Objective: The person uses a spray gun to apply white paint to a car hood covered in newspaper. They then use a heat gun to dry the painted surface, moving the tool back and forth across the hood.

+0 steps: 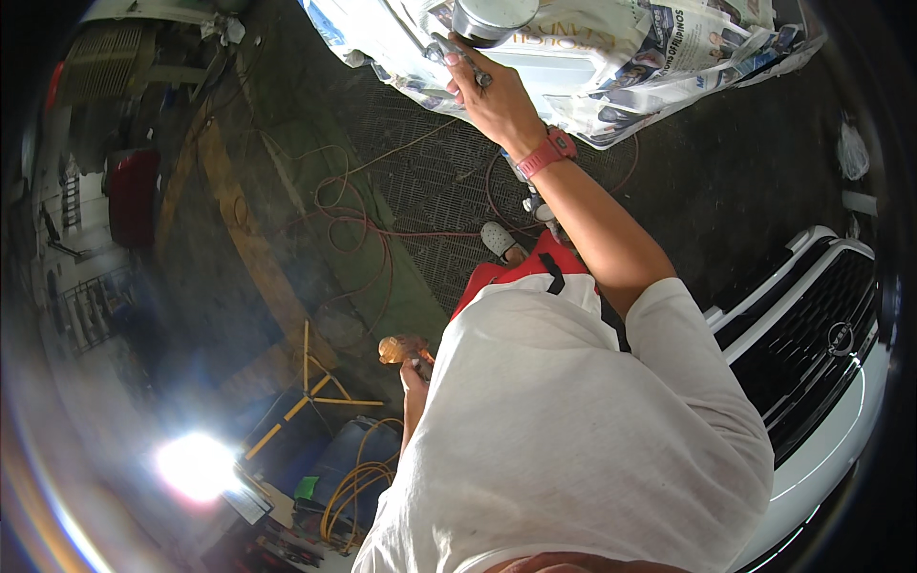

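Observation:
My right hand (501, 107), with a red watch on its wrist, is wrapped round a metal spray gun (466, 61) at the top of the view. A round silver cup (497, 13) sits at the gun's upper end. Just beyond and beside it is a pale panel (564, 74), its surroundings masked with newspaper (659, 57). Low at my left side, my left hand (415, 376) is closed on a crumpled orange-brown thing, perhaps a cloth (401, 349). My shirt partly covers that hand.
A thin red hose (382, 232) loops over the floor grating. A white car front (812, 353) stands at my right. On the left are a yellow stand (306, 396), a coiled yellow hose (353, 497), a bright lamp (198, 467) and a dark red panel (134, 199).

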`<state>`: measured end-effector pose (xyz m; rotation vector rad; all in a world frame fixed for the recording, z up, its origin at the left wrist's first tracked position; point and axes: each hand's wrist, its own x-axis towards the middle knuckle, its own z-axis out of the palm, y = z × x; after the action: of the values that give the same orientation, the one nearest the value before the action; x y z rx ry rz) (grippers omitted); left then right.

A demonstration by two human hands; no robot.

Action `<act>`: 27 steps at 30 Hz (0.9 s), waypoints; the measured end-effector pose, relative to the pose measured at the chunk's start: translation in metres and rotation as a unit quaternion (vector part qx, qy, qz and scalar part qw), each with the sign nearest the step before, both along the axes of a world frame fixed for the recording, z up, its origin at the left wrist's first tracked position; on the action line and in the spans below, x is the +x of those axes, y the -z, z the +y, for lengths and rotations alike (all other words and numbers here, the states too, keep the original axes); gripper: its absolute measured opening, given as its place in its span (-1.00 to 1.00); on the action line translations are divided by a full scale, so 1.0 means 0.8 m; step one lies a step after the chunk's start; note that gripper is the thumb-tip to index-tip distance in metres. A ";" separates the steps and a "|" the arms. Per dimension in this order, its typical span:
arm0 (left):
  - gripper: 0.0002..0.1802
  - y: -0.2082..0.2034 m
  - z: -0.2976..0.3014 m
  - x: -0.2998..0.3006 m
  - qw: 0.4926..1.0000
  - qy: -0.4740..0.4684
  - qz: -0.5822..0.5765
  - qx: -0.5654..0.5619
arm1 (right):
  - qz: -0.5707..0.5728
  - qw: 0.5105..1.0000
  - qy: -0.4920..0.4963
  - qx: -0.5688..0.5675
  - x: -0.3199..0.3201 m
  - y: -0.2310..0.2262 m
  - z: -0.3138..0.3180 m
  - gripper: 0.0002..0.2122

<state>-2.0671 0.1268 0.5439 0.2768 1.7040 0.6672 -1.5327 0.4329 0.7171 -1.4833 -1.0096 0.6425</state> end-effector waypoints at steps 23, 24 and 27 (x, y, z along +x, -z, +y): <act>-0.78 -0.019 0.015 0.038 0.992 -0.107 -0.053 -0.039 | -0.038 0.998 0.041 -0.037 -0.011 0.039 0.009 -0.38; -0.78 -0.017 0.015 0.036 0.992 -0.104 -0.055 -0.037 | -0.039 0.998 0.041 -0.039 -0.012 0.040 0.009 -0.38; -0.78 -0.014 0.019 0.035 0.991 -0.111 -0.057 -0.041 | -0.035 0.998 0.048 -0.030 -0.015 0.038 0.012 -0.38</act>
<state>-2.0394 0.1418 0.5550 -0.0098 1.6611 0.7587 -1.5449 0.4427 0.6865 -1.6061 -0.9730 0.5581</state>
